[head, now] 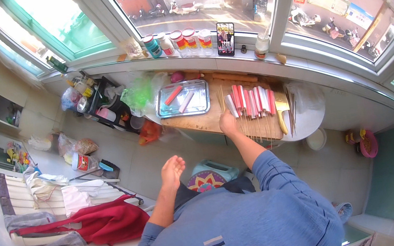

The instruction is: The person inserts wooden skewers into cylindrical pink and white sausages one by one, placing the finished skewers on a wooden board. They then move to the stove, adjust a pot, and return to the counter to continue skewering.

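Observation:
My left hand [173,170] is raised over the floor, its fingers loosely apart and holding nothing. On the wooden board [196,120], my right hand [228,122] rests at the lower ends of thin wooden skewers [221,98]; whether its fingers grip them is not clear. Just right of it lies a row of red-and-white crab sticks [251,101], several with skewers poking out towards me. A glass tray [184,112] at the board's left holds two more sticks, one red [173,95] and one pale [186,101]. A cleaver with a yellow handle [282,122] lies beyond the row.
More skewers [292,112] and a clear plastic bag [305,95] lie on the white round tabletop [311,121]. Jars [189,40] and a propped phone [225,39] line the windowsill. Green plastic bags [139,95] sit left of the tray. A patterned stool [205,181] stands before me.

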Available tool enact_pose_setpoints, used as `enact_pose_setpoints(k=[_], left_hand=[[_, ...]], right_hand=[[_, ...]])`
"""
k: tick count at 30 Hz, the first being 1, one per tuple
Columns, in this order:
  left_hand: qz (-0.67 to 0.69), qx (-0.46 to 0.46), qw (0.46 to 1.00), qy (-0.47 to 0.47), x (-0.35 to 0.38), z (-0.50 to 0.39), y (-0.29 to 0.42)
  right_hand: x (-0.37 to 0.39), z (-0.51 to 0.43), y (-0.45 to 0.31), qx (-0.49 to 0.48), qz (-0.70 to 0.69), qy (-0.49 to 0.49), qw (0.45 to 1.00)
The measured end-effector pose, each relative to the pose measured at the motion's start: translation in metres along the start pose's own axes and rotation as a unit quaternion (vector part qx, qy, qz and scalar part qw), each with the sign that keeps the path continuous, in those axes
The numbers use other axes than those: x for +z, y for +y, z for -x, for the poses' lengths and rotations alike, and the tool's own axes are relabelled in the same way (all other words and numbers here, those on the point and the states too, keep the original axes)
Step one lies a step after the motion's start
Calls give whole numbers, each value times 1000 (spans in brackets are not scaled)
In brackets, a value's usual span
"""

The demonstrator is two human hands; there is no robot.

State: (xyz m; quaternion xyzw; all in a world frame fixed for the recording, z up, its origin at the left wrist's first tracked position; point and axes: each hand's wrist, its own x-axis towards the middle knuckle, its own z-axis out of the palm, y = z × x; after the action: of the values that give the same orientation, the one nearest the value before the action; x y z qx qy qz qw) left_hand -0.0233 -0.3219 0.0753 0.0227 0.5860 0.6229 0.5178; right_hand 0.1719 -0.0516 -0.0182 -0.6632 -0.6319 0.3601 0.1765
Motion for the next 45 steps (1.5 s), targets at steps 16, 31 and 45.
enact_pose_setpoints(k=[16,31,45], left_hand=[[-629,473,593,-174,115,-336,64],[-88,178,928,-317,100,-366,46],[199,51,909,-363,119,-380,63]], right_hand=[[78,-45,7,-173,229,406,868],[70,-29,8,-226,169,534,797],[98,3,-6,-252,-241,48,936]])
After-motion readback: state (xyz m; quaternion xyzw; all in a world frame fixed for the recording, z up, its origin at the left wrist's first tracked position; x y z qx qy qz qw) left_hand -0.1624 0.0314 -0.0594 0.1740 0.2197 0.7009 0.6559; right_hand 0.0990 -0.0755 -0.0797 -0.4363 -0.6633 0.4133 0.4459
